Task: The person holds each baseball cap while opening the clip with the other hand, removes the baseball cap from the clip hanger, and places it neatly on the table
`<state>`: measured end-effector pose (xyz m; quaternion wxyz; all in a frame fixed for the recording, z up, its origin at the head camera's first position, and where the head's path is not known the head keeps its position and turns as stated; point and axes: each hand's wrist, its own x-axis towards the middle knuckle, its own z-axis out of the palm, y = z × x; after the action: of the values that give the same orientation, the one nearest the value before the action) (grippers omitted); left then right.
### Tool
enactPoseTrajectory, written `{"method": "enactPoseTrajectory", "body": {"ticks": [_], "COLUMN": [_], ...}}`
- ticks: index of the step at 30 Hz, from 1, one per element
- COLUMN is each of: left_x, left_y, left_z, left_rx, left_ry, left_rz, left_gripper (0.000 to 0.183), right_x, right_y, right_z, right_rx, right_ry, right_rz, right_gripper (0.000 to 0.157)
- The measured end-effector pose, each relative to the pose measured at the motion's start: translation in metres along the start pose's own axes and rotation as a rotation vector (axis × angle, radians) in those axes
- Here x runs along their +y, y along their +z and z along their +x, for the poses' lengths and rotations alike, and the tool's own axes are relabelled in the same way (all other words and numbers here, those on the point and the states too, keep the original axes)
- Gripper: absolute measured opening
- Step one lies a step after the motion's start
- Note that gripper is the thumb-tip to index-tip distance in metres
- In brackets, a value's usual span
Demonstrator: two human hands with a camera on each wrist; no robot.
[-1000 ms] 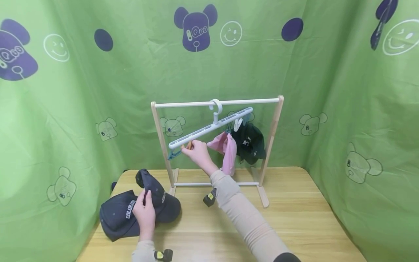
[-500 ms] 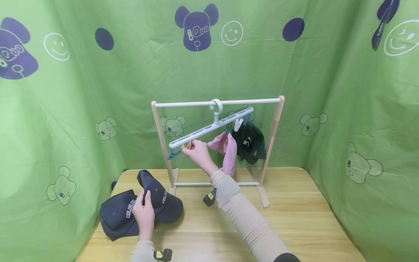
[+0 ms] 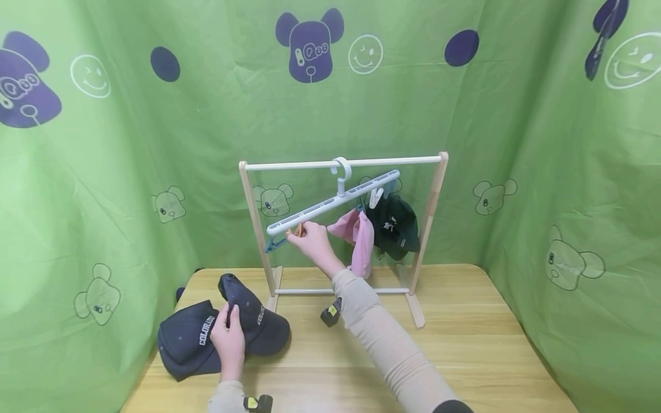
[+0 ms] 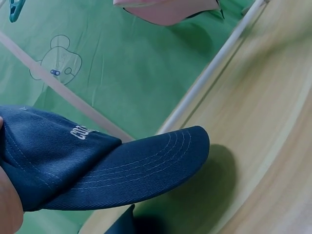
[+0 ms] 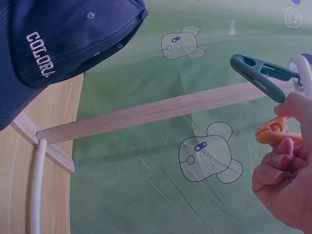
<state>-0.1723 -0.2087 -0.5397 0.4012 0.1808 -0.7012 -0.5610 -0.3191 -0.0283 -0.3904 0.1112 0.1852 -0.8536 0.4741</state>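
Observation:
My left hand (image 3: 229,335) grips a dark navy baseball cap (image 3: 258,321) by its edge, thumb on top; white lettering crosses its front. In the left wrist view the brim (image 4: 146,163) points right, above its shadow on the wood. A second navy cap (image 3: 186,341) marked COLORADO lies left of that hand. Up at the tilted white hanger's (image 3: 304,215) low left end, my right hand (image 3: 316,241) pinches an orange clothespin (image 5: 275,131) between thumb and fingers. A teal clothespin (image 5: 261,73) hangs beside it at the hanger's tip.
The hanger hooks over the top bar of a wooden rack (image 3: 431,215). On its right half hang a pink cap (image 3: 361,241) and a dark green cap (image 3: 395,226), near a white clothespin (image 3: 376,198). The rack stands on a wooden table (image 3: 465,344), with green curtain (image 3: 206,126) around it.
The held navy cap has shifted slightly right and down, with my left hand a little lower. My right hand stays on the orange clothespin at the hanger.

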Motion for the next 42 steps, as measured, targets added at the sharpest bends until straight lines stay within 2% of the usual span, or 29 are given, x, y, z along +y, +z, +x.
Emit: {"method": "enactPoseTrajectory", "body": {"ticks": [9,10,16,17,33,42], "left_x": [-0.009,-0.005,-0.012,-0.018,-0.024,-0.032], "left_y": [0.0,0.0,0.0,0.001,-0.001,-0.005], "left_z": [-0.003,-0.004,-0.005,-0.004,-0.009,-0.011], "left_rx": [-0.008,-0.007,-0.004,-0.002,0.031,0.048], "left_ry": [-0.015,-0.018,-0.028,-0.029,-0.045,-0.098], "left_rz": [-0.012,-0.012,0.024,0.028,0.065,0.058], "left_gripper": [0.027,0.027,0.027,0.027,0.024,0.028], "right_x": [0.0,0.0,-0.001,-0.001,0.0,-0.001], "right_y": [0.0,0.0,-0.001,-0.001,-0.001,-0.001], "right_z": [-0.003,-0.003,-0.004,-0.004,-0.004,-0.004], "right_rx": [-0.015,-0.016,-0.019,-0.019,-0.003,0.003], "right_ry": [0.027,0.03,0.034,0.034,0.02,0.019], "right_rz": [0.006,0.004,0.007,0.009,0.007,0.005], "right_gripper": [0.023,0.023,0.022,0.022,0.022,0.022]}}
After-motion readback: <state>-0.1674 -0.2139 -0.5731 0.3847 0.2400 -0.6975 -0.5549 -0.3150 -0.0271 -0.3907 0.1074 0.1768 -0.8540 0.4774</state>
